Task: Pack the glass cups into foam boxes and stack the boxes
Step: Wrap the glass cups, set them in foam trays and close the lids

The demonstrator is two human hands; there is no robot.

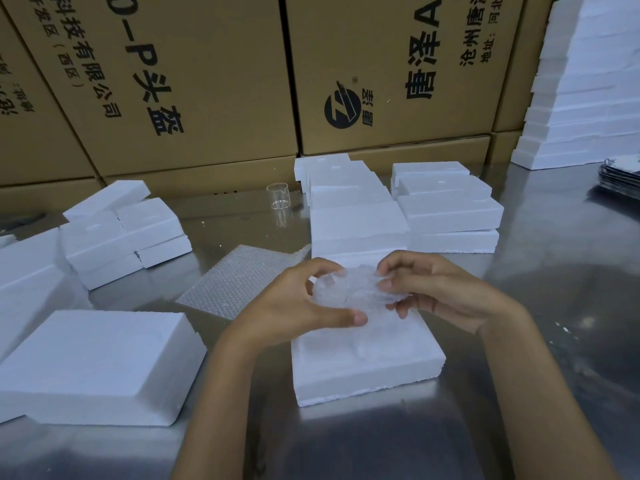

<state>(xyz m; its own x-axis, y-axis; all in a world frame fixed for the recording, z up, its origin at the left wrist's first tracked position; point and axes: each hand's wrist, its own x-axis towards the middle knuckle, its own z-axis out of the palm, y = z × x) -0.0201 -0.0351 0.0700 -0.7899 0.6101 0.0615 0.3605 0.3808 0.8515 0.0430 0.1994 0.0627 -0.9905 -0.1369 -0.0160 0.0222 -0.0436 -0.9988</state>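
Both hands meet above a foam box (367,368) that lies flat on the shiny metal desk (519,341), and between them they hold a bundle of bubble wrap (349,289); whether a glass cup sits inside it cannot be told. The left hand (298,306) grips the bundle from the left, its thumb stretched along the lower side and its fingers (325,268) curled over the top. The right hand (440,289) grips it from the right, its fingers curled round the wrap's edge. A flat sheet of bubble wrap (239,278) lies on the desk just left of the hands. Farther back, a bare glass cup (278,199) stands upright on the desk, apart from the foam. Behind the hands, two stacks of foam boxes (450,216) stand side by side, the left stack directly beyond the held bundle. More foam pieces (128,233) are piled loosely at the left, and a large foam block (100,362) lies at the near left. Brown cardboard cartons (207,81) printed with black characters line the back of the desk, and a tall foam stack (588,91) rises at the far right, with a pile of dark sheets (620,178) in front of it.
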